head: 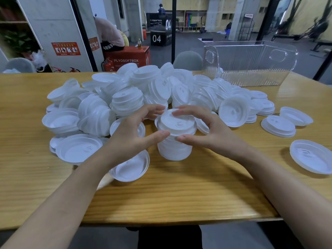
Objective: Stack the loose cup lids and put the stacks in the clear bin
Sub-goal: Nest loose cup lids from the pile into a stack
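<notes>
stack (173, 152) centre on table (179, 191) | pile (125, 99) behind | bin (251, 69) far right

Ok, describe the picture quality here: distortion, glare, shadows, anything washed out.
Head view: the wide lens bows the table edge and tilts the pillars; a bright sheen lies on the wood beside the clear bin; the white lid pile is nearly washed out; soft shadows sit under the stack of lids gripped by the left hand and right hand; the far room is slightly soft.
</notes>
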